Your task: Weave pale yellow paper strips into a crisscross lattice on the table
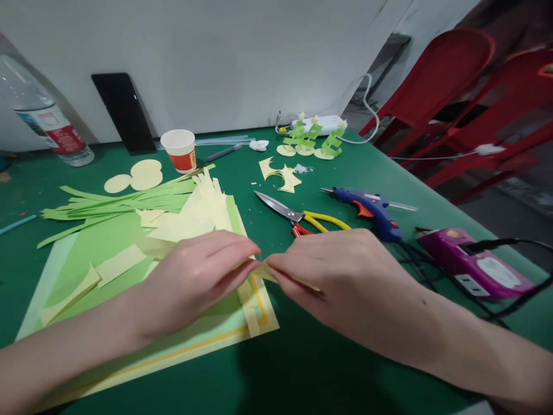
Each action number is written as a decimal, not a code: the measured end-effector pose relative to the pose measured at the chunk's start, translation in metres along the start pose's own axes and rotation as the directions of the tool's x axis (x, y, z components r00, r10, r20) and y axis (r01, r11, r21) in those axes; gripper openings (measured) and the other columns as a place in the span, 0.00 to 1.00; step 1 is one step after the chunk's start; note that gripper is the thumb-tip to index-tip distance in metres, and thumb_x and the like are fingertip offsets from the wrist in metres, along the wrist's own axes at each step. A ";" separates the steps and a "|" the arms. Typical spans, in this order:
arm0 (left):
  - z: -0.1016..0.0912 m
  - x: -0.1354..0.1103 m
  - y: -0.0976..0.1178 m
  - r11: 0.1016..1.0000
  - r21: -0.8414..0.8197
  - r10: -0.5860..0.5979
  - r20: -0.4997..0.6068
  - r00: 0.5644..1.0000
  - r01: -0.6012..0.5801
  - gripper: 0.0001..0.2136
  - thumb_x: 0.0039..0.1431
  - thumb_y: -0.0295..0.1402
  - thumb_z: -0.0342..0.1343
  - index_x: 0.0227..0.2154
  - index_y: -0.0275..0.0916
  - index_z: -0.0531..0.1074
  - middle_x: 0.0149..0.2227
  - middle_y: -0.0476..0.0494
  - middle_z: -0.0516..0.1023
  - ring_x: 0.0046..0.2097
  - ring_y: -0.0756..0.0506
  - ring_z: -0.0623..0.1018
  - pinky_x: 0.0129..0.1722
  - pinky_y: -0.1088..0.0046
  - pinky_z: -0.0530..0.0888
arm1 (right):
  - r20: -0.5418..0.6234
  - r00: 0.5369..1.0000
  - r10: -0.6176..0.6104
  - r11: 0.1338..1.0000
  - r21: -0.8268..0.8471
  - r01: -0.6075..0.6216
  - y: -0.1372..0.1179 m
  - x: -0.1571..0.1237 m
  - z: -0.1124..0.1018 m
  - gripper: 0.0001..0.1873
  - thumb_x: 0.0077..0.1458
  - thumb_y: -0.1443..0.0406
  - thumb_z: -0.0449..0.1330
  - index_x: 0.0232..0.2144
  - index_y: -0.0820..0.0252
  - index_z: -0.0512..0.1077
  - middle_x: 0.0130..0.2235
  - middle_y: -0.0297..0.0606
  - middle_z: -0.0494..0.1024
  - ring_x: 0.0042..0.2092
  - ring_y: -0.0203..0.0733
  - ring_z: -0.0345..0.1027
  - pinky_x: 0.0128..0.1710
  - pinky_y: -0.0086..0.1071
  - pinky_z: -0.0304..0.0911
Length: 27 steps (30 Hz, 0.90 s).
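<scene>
Your left hand [207, 265] and right hand [339, 271] are both pinching one yellow paper piece [264, 272], which is bridging the small gap between them. It is looking light, thin and easy to crease, so its two ends are seeming the best places for holding. Just beyond your right hand, one pair of scissors [297, 217] and one glue gun [380, 213] are lying on the counter [276, 369]; farther ahead, three green paper figures [311, 136] are standing. Beyond your left hand, one paper cup [181, 161] is standing.
</scene>
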State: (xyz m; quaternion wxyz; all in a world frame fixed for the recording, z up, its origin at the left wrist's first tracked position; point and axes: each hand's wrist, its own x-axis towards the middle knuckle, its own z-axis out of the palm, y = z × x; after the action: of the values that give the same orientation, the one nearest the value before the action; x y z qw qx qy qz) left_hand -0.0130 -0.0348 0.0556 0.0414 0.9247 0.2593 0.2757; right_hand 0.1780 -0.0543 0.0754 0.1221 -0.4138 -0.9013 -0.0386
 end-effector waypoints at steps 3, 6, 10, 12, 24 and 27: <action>0.005 -0.004 0.001 0.999 -0.041 0.009 0.006 1.000 -0.009 0.05 0.58 0.23 0.50 0.36 0.35 0.68 0.32 0.46 0.77 0.33 0.51 0.75 0.32 0.78 0.72 | -0.009 1.000 -0.008 0.999 0.051 0.008 -0.003 0.000 0.002 0.13 0.49 0.72 0.55 0.15 0.61 0.69 0.17 0.31 0.68 0.20 0.31 0.59 0.21 0.28 0.46; 0.004 -0.003 0.001 0.999 -0.052 0.000 -0.010 1.000 -0.001 0.05 0.56 0.23 0.51 0.35 0.34 0.68 0.32 0.45 0.78 0.34 0.50 0.76 0.33 0.78 0.72 | -0.092 0.995 -0.031 0.999 0.028 0.033 -0.005 0.000 0.004 0.12 0.49 0.73 0.56 0.16 0.62 0.69 0.16 0.31 0.68 0.20 0.32 0.59 0.20 0.28 0.47; 0.002 -0.002 0.002 0.999 -0.043 -0.024 -0.002 1.000 0.024 0.04 0.56 0.24 0.52 0.33 0.34 0.70 0.30 0.46 0.78 0.32 0.50 0.77 0.29 0.78 0.72 | -0.134 0.990 -0.053 0.999 -0.011 0.052 -0.008 0.002 0.009 0.13 0.49 0.72 0.56 0.14 0.61 0.68 0.15 0.31 0.66 0.19 0.33 0.57 0.19 0.28 0.46; 0.000 0.000 0.001 0.996 -0.035 -0.078 0.002 0.997 0.078 0.04 0.56 0.25 0.51 0.31 0.36 0.72 0.29 0.48 0.79 0.30 0.50 0.77 0.28 0.78 0.71 | -0.148 0.987 -0.065 0.997 -0.041 0.059 -0.008 0.002 0.010 0.14 0.49 0.72 0.56 0.14 0.61 0.68 0.15 0.31 0.66 0.19 0.33 0.57 0.19 0.28 0.46; -0.017 0.010 -0.068 0.813 -0.015 -0.581 -0.094 0.808 0.583 0.07 0.49 0.35 0.56 0.27 0.38 0.77 0.27 0.47 0.80 0.27 0.47 0.76 0.26 0.75 0.72 | -0.237 0.970 -0.055 0.961 -0.277 -0.014 0.014 -0.004 -0.012 0.13 0.47 0.72 0.58 0.13 0.61 0.70 0.15 0.31 0.69 0.18 0.32 0.57 0.19 0.28 0.46; -0.019 0.008 -0.085 0.768 0.047 -0.633 -0.088 0.769 0.638 0.07 0.48 0.35 0.57 0.26 0.37 0.77 0.26 0.46 0.79 0.27 0.46 0.75 0.25 0.74 0.70 | -0.219 0.974 -0.054 0.957 -0.289 -0.012 0.025 -0.006 -0.018 0.18 0.52 0.68 0.54 0.12 0.60 0.66 0.15 0.32 0.68 0.18 0.31 0.56 0.18 0.28 0.42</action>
State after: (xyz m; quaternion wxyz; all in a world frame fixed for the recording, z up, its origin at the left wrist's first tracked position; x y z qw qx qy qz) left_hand -0.0565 0.0415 0.0566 0.0892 0.7735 0.5680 0.2667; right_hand 0.2038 -0.0455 0.0908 0.1612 -0.4104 -0.8709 -0.2172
